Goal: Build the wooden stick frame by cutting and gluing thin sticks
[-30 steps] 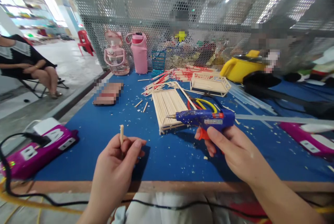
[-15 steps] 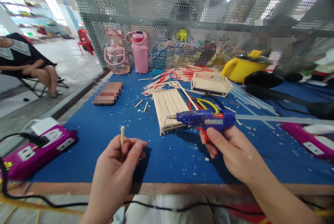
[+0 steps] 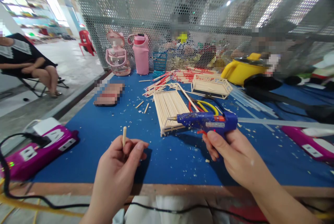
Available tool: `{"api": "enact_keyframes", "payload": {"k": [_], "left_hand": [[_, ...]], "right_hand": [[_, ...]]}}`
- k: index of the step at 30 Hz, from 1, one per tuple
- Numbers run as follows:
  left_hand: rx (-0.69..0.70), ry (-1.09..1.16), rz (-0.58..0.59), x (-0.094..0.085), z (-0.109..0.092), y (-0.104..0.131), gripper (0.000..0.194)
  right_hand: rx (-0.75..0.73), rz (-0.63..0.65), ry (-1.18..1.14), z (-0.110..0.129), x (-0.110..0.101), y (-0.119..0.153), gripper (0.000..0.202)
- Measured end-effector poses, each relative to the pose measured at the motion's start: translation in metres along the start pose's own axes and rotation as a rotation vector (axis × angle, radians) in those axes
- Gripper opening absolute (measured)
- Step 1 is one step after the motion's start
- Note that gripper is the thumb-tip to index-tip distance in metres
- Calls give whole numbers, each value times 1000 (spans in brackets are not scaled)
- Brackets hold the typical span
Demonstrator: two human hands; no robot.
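My left hand (image 3: 120,164) is closed round a short wooden stick (image 3: 124,136) that points upward, above the blue table near its front edge. In my right hand (image 3: 229,151) is a blue glue gun (image 3: 203,121) with a red trigger, its nozzle pointing left. A clear glue stick (image 3: 281,122) extends from the gun's back end. The nozzle is over the front part of a tray-like frame of wooden sticks (image 3: 171,107); whether it touches cannot be made out. Behind lies a second stick frame (image 3: 211,86).
Red-tipped sticks (image 3: 191,74) lie behind the frames. Around them are pink bottles (image 3: 141,55), a phone (image 3: 109,94), a yellow pot (image 3: 242,70) and clear glue sticks (image 3: 253,100). Purple power strips (image 3: 65,143) sit at both sides. A person (image 3: 28,60) sits at left.
The glue gun and my right hand have shifted very slightly right and down in the picture. My left hand keeps its hold on the stick.
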State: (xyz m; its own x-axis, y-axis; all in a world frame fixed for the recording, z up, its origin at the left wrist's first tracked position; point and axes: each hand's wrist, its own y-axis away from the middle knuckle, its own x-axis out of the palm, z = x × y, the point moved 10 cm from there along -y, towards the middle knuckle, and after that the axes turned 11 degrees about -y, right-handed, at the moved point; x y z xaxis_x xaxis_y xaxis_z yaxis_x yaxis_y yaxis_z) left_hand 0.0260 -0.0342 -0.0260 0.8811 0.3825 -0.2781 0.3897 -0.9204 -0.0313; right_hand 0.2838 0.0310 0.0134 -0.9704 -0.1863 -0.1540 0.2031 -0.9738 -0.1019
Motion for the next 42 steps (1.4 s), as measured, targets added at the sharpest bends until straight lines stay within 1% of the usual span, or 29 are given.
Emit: {"api": "enact_keyframes", "payload": {"k": [4,10,12,16,19,23,25,31,34,36,38,39,40,41,42], "left_hand": [[-4,2,13,1,0,0,29],[3,-3,-6,-1,0,1,31],[4,-2,-10,-2,0,1,31],[8,15,-14,-2,-1,1,32],[8,20,-20,-2,-1,1,32],[7,2,-17,-1,1,1,24],[6,-3,-13,-1,2,0,23],[-10,5,-5,-1,5,2,26],[-21,1,-11,-1,5,1,26],[-20,-3,-17,-1,4,1,27],[-15,-5,-16,-2,4,1,28],[-19,-8,-13,-3,6,1,29],[-30,-6,-5,-3,9,0,31],[-52,5,2,-4,13,0,34],[-81,32,31,-2,19,-1,38]], "right_hand": [[-14,2,-6,0,1,1,39],[-10,16,21,-1,2,2,38],[-14,24,25,-3,-1,2,35],[-33,-5,54,-5,-10,1,36],[-58,-26,78,2,-10,2,33],[-138,-8,112,18,0,1,31],[-173,-1,149,24,2,0,32],[-210,-51,235,26,-2,2,32],[-240,-46,277,28,2,10,28],[-250,-38,303,29,1,17,30],[-278,-43,374,34,-10,22,33],[-318,-68,444,40,-21,22,33],[-378,-115,537,50,-35,20,31],[-464,-197,657,65,-52,17,28],[-557,-308,791,83,-71,13,25]]}}
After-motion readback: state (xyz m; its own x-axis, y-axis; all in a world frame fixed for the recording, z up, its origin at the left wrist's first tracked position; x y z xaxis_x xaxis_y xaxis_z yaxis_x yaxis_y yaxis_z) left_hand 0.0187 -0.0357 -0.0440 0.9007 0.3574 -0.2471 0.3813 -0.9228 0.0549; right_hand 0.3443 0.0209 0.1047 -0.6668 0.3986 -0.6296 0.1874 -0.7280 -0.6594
